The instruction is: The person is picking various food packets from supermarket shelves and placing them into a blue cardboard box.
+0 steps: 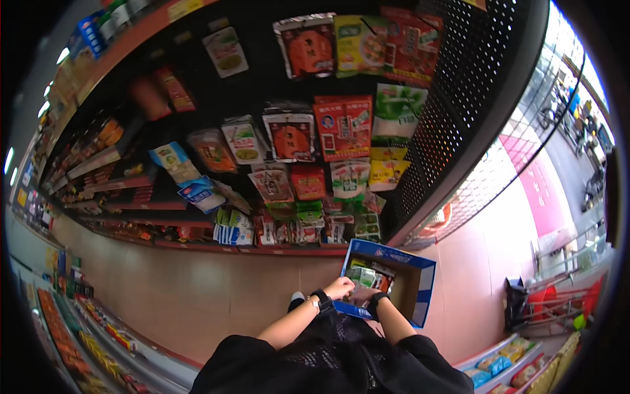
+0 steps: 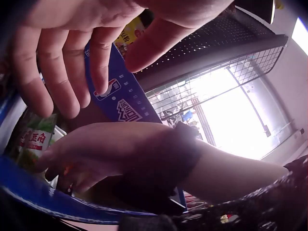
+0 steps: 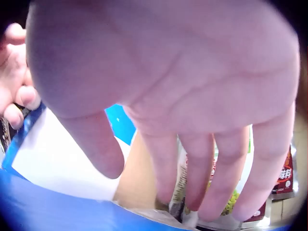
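Observation:
The blue cardboard box (image 1: 425, 289) sits in front of the person's body, with several seasoning packets (image 1: 367, 276) lying in its left part. The right hand (image 1: 363, 297) reaches down inside the box; in the right wrist view its fingers (image 3: 224, 159) hang over a white-and-green packet (image 3: 234, 197), and whether they touch it is unclear. Above the box's left edge is the left hand (image 1: 339, 287), with nothing in it. The left wrist view shows its loosely bent fingers (image 2: 60, 72) above the right hand (image 2: 96, 149) and a green packet (image 2: 36, 139).
Hanging packets (image 1: 342, 128) fill the dark shelf rack ahead, with more packets along its bottom ledge (image 1: 289, 250). A perforated side panel (image 1: 459, 85) and wire mesh stand at the right. A red-and-black cart (image 1: 551, 303) is at the lower right; low shelves (image 1: 72, 328) line the lower left.

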Action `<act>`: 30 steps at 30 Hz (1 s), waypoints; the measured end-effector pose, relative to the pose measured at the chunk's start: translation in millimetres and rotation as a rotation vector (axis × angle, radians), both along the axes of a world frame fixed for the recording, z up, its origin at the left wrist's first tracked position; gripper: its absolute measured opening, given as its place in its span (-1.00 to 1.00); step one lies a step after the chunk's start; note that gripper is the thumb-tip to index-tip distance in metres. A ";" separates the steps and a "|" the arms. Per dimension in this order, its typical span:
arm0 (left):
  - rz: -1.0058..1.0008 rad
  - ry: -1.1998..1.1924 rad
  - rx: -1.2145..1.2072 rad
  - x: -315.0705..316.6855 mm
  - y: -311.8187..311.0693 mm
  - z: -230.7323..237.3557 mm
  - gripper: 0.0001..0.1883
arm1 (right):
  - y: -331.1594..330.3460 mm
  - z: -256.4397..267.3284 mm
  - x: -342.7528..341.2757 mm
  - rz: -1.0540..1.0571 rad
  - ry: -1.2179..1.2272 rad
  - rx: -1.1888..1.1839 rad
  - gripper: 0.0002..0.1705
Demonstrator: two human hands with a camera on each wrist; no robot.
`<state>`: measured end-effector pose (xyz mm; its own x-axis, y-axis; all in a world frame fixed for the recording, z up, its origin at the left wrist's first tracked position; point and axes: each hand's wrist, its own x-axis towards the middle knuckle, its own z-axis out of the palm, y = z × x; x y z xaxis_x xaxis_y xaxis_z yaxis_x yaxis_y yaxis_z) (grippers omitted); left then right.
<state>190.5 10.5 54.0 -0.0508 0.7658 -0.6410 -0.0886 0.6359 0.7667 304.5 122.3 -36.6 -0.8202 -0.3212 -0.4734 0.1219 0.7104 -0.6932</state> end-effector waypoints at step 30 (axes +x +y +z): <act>0.110 -0.059 0.083 -79.7 -108.6 -8.6 -0.79 | -82.1 80.3 -2.4 -0.670 -0.225 0.157 -0.41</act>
<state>110.8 -98.1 45.4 -0.1017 0.8083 -0.5799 -0.2009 0.5542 0.8078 302.1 40.1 43.7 -0.6940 0.3025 -0.6534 0.6941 0.5221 -0.4955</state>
